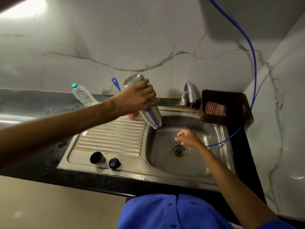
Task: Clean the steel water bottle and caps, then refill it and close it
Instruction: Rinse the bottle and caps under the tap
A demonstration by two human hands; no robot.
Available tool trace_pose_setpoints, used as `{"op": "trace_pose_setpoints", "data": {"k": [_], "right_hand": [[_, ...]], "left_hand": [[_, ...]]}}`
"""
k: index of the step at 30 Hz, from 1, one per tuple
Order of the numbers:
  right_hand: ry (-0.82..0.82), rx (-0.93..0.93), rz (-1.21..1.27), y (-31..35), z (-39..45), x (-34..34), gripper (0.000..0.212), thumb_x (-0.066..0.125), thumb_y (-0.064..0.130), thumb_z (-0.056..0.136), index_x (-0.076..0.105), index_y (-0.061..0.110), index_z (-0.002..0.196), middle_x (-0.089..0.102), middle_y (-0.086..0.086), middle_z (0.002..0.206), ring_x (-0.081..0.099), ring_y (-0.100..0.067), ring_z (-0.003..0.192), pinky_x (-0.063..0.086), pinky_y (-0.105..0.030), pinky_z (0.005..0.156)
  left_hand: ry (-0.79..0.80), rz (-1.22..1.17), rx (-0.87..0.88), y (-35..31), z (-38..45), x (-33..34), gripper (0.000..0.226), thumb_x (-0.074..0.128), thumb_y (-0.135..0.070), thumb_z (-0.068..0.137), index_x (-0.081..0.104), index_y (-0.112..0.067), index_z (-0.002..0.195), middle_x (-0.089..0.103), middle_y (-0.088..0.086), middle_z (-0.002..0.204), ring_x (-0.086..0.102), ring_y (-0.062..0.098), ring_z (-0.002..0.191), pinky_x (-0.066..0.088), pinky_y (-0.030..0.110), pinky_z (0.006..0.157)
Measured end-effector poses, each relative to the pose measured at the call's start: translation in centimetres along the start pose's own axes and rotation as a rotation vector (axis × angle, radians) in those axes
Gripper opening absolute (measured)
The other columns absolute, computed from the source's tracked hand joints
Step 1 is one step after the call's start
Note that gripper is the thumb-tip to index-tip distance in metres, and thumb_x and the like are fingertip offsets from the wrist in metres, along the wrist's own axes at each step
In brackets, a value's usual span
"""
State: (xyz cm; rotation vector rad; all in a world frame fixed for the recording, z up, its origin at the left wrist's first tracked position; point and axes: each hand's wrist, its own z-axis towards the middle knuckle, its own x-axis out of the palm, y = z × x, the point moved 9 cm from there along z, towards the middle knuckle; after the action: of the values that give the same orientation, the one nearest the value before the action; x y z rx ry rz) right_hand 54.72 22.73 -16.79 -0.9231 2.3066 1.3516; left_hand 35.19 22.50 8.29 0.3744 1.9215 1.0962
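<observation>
My left hand point(138, 96) grips the steel water bottle point(151, 115) around its middle and holds it upside down, mouth pointing into the left edge of the sink basin point(206, 162); a little water drips from the mouth. My right hand point(188, 138) hovers open over the basin, fingers spread, under the thin stream running from the tap point(189, 91). Two black caps stand on the ribbed drainboard point(112, 136) near its front edge: a larger cup-shaped cap point(97, 158) and a smaller cap point(114, 163).
A clear plastic bottle point(83, 95) with a teal lid leans at the back of the counter. A pink object point(132, 115) sits behind the steel bottle. A brown basket point(231, 103) holding a checked cloth stands right of the tap. A blue hose point(253, 63) hangs into the sink.
</observation>
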Motion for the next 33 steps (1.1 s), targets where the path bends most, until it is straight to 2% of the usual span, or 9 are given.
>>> {"op": "trace_pose_setpoints", "data": {"k": [5, 10, 14, 18, 21, 24, 27, 30, 33], "right_hand": [[0.031, -0.032, 0.029, 2.9, 0.3, 2.5, 0.025, 0.074, 0.022, 0.09, 0.071, 0.012, 0.113, 0.073, -0.007, 0.106, 0.07, -0.015, 0.078, 0.045, -0.013, 0.049], [0.133, -0.052, 0.069, 6.5, 0.5, 7.6, 0.021, 0.073, 0.024, 0.091, 0.07, 0.015, 0.11, 0.075, -0.008, 0.105, 0.071, -0.017, 0.079, 0.047, -0.021, 0.058], [0.204, -0.151, 0.084, 12.0, 0.1, 12.7, 0.019, 0.068, 0.008, 0.095, 0.067, 0.004, 0.114, 0.07, -0.016, 0.1, 0.065, -0.016, 0.075, 0.046, -0.009, 0.049], [0.313, -0.261, 0.05, 18.0, -0.3, 20.0, 0.012, 0.074, 0.009, 0.091, 0.068, 0.018, 0.098, 0.073, -0.016, 0.095, 0.069, -0.024, 0.079, 0.06, -0.03, 0.072], [0.34, -0.369, -0.082, 22.4, -1.5, 25.6, 0.018, 0.078, 0.023, 0.087, 0.072, 0.022, 0.104, 0.076, -0.001, 0.095, 0.072, -0.011, 0.084, 0.061, -0.036, 0.084], [0.33, -0.514, -0.381, 26.2, -3.9, 30.7, 0.054, 0.079, 0.048, 0.077, 0.062, 0.027, 0.123, 0.07, 0.001, 0.114, 0.067, -0.015, 0.104, 0.057, -0.042, 0.092], [0.267, -0.547, -0.897, 27.1, -5.1, 35.0, 0.087, 0.079, 0.057, 0.066, 0.045, 0.023, 0.138, 0.053, -0.006, 0.137, 0.05, -0.027, 0.128, 0.05, -0.045, 0.1], [0.215, -0.417, -1.157, 25.4, -4.9, 35.9, 0.084, 0.078, 0.052, 0.071, 0.04, 0.016, 0.138, 0.045, -0.01, 0.139, 0.045, -0.029, 0.129, 0.048, -0.045, 0.098], [0.256, -0.295, -1.149, 22.3, -4.3, 36.0, 0.084, 0.074, 0.05, 0.081, 0.035, 0.011, 0.144, 0.041, -0.015, 0.142, 0.048, -0.034, 0.127, 0.052, -0.045, 0.096]], "left_hand": [[-0.028, -0.288, -0.152, -1.6, -3.3, 3.1, 0.073, 0.095, -0.021, 0.067, 0.066, -0.029, 0.134, 0.071, 0.006, 0.126, 0.064, 0.032, 0.12, 0.046, 0.052, 0.112], [0.055, -0.991, -0.523, -2.0, -11.9, 10.7, 0.078, 0.091, -0.026, 0.067, 0.062, -0.03, 0.139, 0.072, 0.002, 0.118, 0.062, 0.03, 0.107, 0.053, 0.049, 0.097], [0.075, -1.365, -0.877, -4.6, -21.5, 16.6, 0.088, 0.1, -0.032, 0.06, 0.064, -0.019, 0.139, 0.072, 0.007, 0.126, 0.063, 0.029, 0.112, 0.049, 0.039, 0.095], [0.15, -1.495, -1.191, -9.2, -31.3, 21.6, 0.095, 0.091, -0.063, 0.051, 0.062, -0.034, 0.137, 0.068, -0.003, 0.116, 0.055, 0.028, 0.11, 0.046, 0.045, 0.094], [0.253, -1.562, -1.365, -13.5, -37.2, 24.9, 0.101, 0.076, -0.081, 0.044, 0.061, -0.044, 0.137, 0.05, -0.009, 0.125, 0.038, 0.02, 0.116, 0.035, 0.043, 0.099], [0.237, -1.667, -1.479, -16.8, -40.9, 27.4, 0.097, 0.081, -0.078, 0.046, 0.056, -0.051, 0.135, 0.042, -0.009, 0.118, 0.034, 0.014, 0.115, 0.037, 0.041, 0.098], [0.179, -1.74, -1.516, -18.6, -42.7, 29.2, 0.095, 0.093, -0.067, 0.051, 0.057, -0.042, 0.135, 0.052, -0.006, 0.118, 0.048, 0.017, 0.112, 0.05, 0.043, 0.097], [0.068, -1.861, -1.572, -19.7, -42.5, 30.5, 0.081, 0.102, -0.041, 0.058, 0.056, -0.039, 0.125, 0.061, -0.006, 0.121, 0.061, 0.017, 0.109, 0.055, 0.043, 0.097], [-0.043, -1.946, -1.596, -20.5, -41.7, 31.6, 0.077, 0.101, -0.025, 0.058, 0.059, -0.036, 0.121, 0.066, -0.004, 0.121, 0.064, 0.015, 0.11, 0.054, 0.044, 0.1]]}}
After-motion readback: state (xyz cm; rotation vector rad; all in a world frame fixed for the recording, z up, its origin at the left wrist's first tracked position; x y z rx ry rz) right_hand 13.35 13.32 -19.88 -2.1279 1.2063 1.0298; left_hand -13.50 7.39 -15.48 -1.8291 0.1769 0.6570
